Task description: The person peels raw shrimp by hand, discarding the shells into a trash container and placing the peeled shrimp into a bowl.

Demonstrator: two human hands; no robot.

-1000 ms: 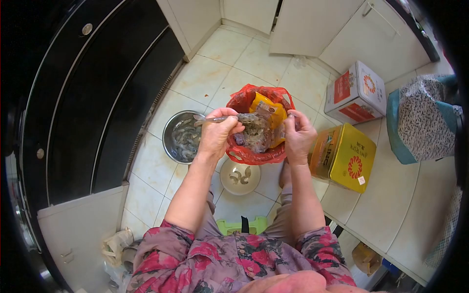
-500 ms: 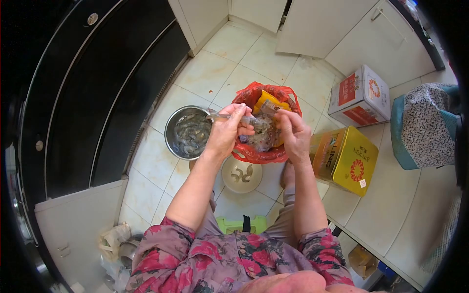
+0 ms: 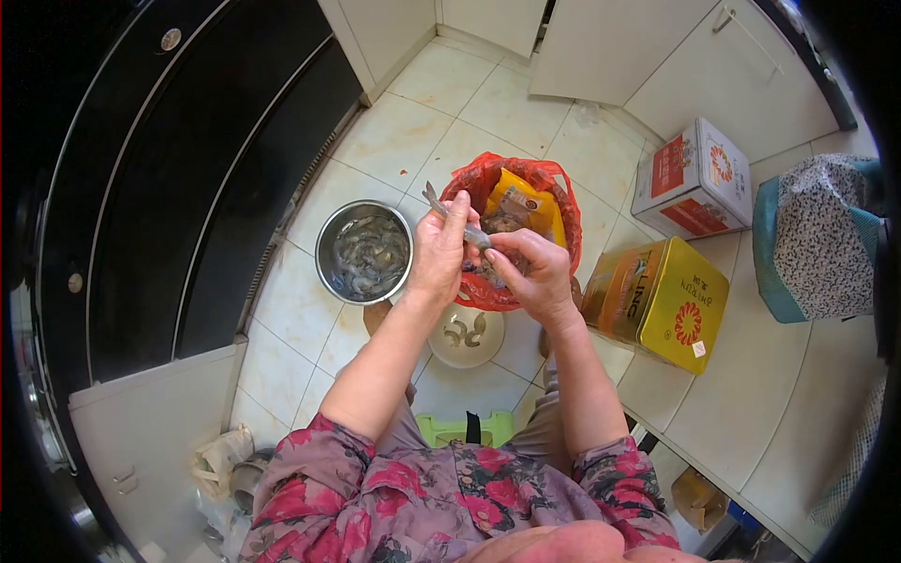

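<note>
Pale tiled floor point(image 3: 441, 89) spreads below you, its near edge partly hidden by your legs and a green stool point(image 3: 439, 431). Beyond the stool sits a white bowl point(image 3: 469, 360) with a few curled pieces in it. Over the floor's middle, your left hand point(image 3: 441, 246) is closed around a grey shrimp point(image 3: 477, 237), tail jutting toward the far left corner; your right hand point(image 3: 533, 272) has thumb and fingers pinched in at the thicker end. Hold lightly but surely, as wet shell probably slips, and work above the red bag point(image 3: 572, 211) so bits drop inside.

Toward the left edge, a steel basin point(image 3: 321, 266) carries more shrimp. Inside the bag, a yellow packet point(image 3: 531, 212) bears print too small to read. Near the right edge, a yellow tin point(image 3: 683, 298) seems to read "LING" on its side; toward the far right corner, a white box point(image 3: 692, 178) has red panels with illegible lettering.
</note>
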